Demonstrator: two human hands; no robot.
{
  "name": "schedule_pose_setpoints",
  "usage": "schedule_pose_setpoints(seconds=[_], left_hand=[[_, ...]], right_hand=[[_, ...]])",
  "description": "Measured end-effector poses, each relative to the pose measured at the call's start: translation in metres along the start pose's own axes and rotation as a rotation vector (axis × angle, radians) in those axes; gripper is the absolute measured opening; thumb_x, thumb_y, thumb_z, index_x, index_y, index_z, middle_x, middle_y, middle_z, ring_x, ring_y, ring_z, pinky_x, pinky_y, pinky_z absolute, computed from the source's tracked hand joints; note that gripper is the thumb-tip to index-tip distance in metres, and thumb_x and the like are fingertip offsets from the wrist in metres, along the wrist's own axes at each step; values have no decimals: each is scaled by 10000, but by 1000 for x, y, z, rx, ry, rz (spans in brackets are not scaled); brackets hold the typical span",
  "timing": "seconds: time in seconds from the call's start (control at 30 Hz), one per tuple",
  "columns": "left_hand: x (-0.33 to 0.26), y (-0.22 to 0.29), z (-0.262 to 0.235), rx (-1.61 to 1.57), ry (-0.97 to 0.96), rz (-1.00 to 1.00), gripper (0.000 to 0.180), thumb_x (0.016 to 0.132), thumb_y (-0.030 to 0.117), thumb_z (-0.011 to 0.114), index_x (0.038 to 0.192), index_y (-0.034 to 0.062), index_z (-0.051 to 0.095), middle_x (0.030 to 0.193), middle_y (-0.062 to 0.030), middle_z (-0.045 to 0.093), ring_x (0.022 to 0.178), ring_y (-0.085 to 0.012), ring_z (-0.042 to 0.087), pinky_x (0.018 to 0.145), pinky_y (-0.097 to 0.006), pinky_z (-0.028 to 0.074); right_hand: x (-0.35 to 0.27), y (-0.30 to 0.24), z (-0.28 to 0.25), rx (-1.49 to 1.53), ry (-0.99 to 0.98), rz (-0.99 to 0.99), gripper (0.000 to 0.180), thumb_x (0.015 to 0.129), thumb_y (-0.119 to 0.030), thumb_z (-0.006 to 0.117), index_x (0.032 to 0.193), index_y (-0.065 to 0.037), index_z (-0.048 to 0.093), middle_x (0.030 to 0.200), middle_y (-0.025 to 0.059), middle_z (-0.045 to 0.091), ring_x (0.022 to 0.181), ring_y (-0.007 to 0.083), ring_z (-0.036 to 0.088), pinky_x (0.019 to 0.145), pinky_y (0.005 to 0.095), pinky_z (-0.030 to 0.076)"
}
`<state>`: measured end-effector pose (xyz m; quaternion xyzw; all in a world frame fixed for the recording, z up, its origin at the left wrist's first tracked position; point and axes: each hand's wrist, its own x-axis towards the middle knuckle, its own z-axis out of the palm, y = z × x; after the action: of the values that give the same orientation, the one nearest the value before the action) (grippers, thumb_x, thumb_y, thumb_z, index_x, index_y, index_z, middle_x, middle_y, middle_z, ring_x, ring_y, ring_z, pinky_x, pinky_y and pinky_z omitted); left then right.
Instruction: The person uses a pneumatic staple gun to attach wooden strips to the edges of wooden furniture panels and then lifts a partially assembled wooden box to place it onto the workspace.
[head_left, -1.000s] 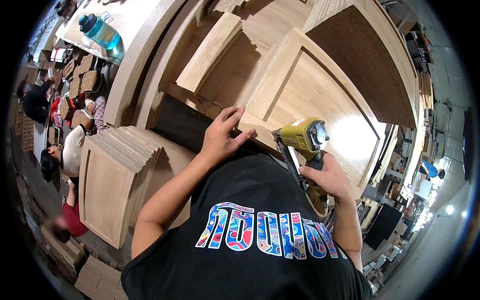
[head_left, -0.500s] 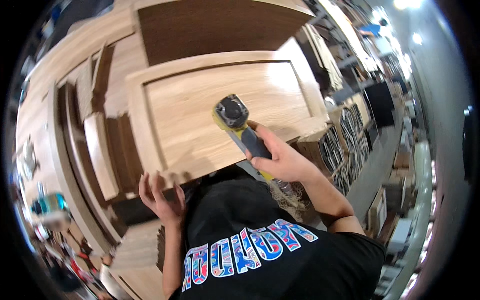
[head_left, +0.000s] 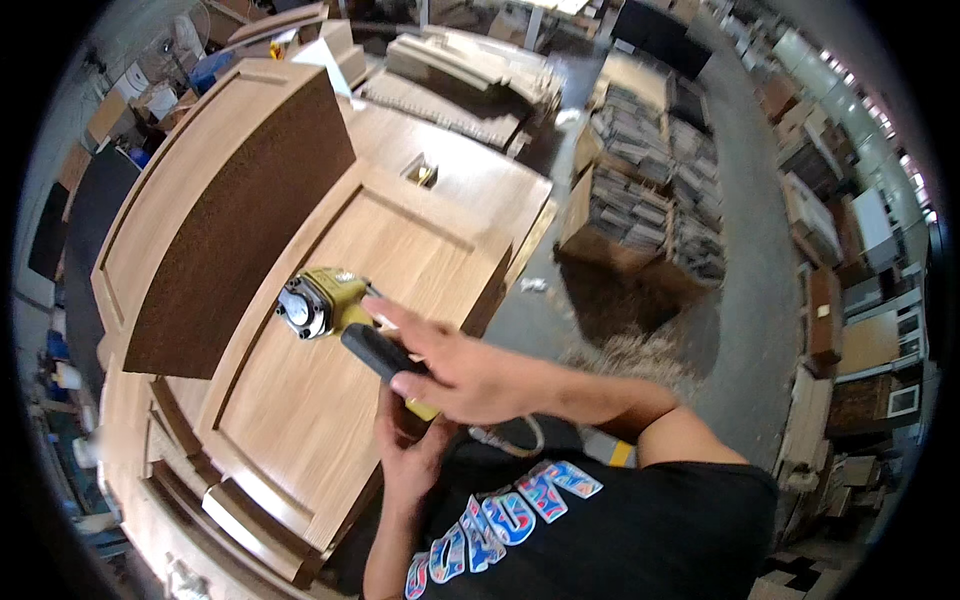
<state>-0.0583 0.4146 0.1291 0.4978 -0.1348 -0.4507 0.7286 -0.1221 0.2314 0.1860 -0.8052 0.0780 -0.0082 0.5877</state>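
Note:
In my right hand (head_left: 470, 380) is a yellow pneumatic nail gun (head_left: 345, 293), the fingers wrapped round its dark grip. The gun's round metal cap faces away to the left, over a pale wood-grain door panel (head_left: 330, 390) with a recessed middle. My left hand (head_left: 410, 460) is at the lower end of the gun, thumb and fingers closed about it; part of these fingers is hidden behind the tool. A pale air hose (head_left: 515, 445) curves off near my body. Beyond the gun, a second panel (head_left: 250, 200) stands on its long edge, showing a dark brown side.
Wood strips (head_left: 265, 530) and frame pieces lie at the near left of the bench. A metal fitting (head_left: 420, 172) rests on the far wood surface. On the floor to the right are boxes of grey offcuts (head_left: 630, 210) and a heap of shavings (head_left: 640, 355). Stacked boards (head_left: 470, 70) lie beyond.
My view has swung to the right. The nail gun has turned so its cap points left, and my left hand has come from the panel's edge to the gun's lower end.

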Motion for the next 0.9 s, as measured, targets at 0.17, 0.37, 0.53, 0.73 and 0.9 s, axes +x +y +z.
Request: schedule_pose_setpoints(seconds=[0.17, 0.37, 0.53, 0.73, 0.9], left_hand=[[27, -29, 32, 160, 44, 54, 751, 950, 48, 902, 1586, 23, 505, 1382, -77, 687, 1271, -184, 676, 1104, -360, 543], [47, -43, 69, 99, 209, 42, 754, 920, 69, 921, 1561, 17, 528, 1336, -84, 705, 1212, -185, 692, 1071, -338, 549], [55, -54, 90, 153, 312, 109, 766, 904, 115, 941, 1544, 6, 535, 1288, -84, 711, 1159, -181, 704, 1042, -336, 561], [66, -55, 107, 169, 387, 110, 805, 881, 184, 947, 1536, -22, 528, 1267, -109, 709, 1150, -220, 722, 1063, -373, 573], [68, -57, 113, 213, 409, 125, 820, 876, 227, 947, 1531, -33, 528, 1259, -124, 707, 1142, -241, 726, 1065, -378, 567]], right_hand=[[-17, 58, -83, 321, 130, -56, 483, 1124, -155, 707, 1581, -24, 623, 1305, 116, 819, 1139, 133, 739, 1036, 330, 590], [12, 238, -156, -487, 596, 343, 501, 1025, -418, 792, 1313, -8, 786, 1211, 268, 757, 1254, 450, 692, 1091, 533, 557], [15, 260, -165, -491, 572, 243, 358, 977, -331, 807, 1161, -25, 827, 1155, 226, 769, 1184, 460, 700, 1012, 556, 580], [32, 253, -177, -491, 455, 335, 341, 950, -269, 833, 1190, -26, 830, 1122, 206, 771, 1131, 430, 725, 977, 511, 585], [31, 249, -172, -425, 555, 318, 303, 947, -285, 843, 1130, -45, 833, 1146, 185, 770, 1139, 425, 715, 986, 523, 583]])
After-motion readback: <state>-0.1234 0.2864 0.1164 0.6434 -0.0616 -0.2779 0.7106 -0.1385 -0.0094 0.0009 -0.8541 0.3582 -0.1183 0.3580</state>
